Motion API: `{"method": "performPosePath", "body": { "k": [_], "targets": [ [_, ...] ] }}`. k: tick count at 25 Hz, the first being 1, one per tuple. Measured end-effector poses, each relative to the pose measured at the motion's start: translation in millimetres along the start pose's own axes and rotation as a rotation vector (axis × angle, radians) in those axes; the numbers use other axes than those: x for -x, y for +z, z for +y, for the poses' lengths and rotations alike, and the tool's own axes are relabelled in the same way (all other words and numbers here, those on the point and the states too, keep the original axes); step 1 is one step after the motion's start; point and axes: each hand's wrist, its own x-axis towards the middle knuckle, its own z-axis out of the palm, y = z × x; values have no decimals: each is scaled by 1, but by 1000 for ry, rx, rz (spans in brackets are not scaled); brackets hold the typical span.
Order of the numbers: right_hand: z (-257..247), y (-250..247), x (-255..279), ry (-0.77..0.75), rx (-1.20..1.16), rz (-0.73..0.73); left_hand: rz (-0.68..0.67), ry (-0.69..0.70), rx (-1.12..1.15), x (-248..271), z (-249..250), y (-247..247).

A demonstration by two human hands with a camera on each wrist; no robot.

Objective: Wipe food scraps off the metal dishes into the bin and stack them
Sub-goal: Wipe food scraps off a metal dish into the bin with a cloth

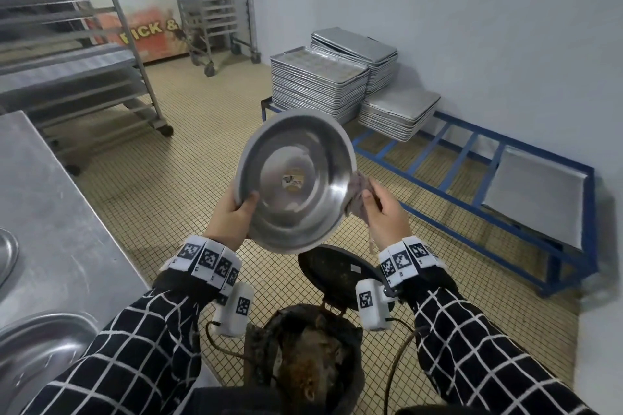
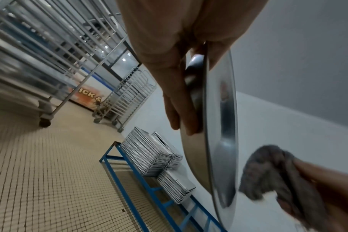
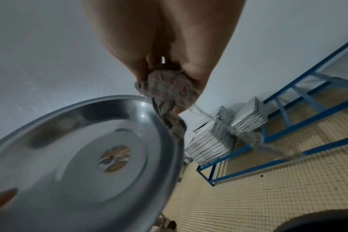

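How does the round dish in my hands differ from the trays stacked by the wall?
The metal dish is round and shiny; the stacked trays are rectangular and duller. The dish is held tilted above the bin by the left hand; the trays lie flat on a blue rack. Both are metal.

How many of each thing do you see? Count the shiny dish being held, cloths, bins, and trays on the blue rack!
Metal dish: 1
Cloth: 1
Bin: 1
Tray stacks: 3
Tray lying apart: 1
Total: 7
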Motion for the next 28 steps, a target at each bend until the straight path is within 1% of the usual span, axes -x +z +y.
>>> {"method": "performPosePath", "body": {
  "k": [3, 6, 9, 11, 12, 13, 15, 17, 18, 19, 21, 22, 23, 24, 25, 26, 28],
  "targets": [
    [-11, 12, -14, -216, 99, 1, -124, 68, -127, 7, 4, 5],
    [-17, 28, -26, -337, 150, 17, -214, 84, -100, 10, 6, 13],
    [-17, 43, -23, -485, 160, -54, -215, 107, -81, 10, 10, 16],
    [-14, 54, -14, -614, 245, -150, -197, 119, -44, 10, 13, 15],
    [-12, 59, -7, -644, 291, -210, -186, 121, -23, 10, 15, 14],
    [-8, 62, -2, -641, 323, -276, -168, 121, -4, 8, 16, 12],
    [0, 61, 7, -577, 335, -377, -125, 115, 26, 4, 16, 7],
    [5, 52, 9, -482, 296, -393, -88, 103, 49, 3, 16, 5],
    [4, 47, 9, -401, 255, -354, -74, 102, 36, 3, 16, 5],
    [0, 42, 6, -295, 196, -263, -56, 100, 10, 4, 16, 7],
    [-12, 36, -6, -88, 44, 0, -25, 92, -24, 7, 17, 10],
    [-19, 33, -15, -36, -7, 117, -29, 88, -33, 7, 16, 13],
    [-24, 31, -24, -42, -11, 205, -44, 77, -43, 8, 17, 15],
    [-29, 30, -32, -89, 20, 257, -63, 68, -52, 7, 18, 17],
    [-31, 31, -37, -157, 55, 279, -77, 71, -59, 7, 20, 19],
    [-31, 33, -41, -225, 99, 267, -95, 83, -59, 6, 21, 21],
    [-23, 38, -40, -326, 207, 153, -122, 107, -46, 4, 23, 25]
  ]
}}
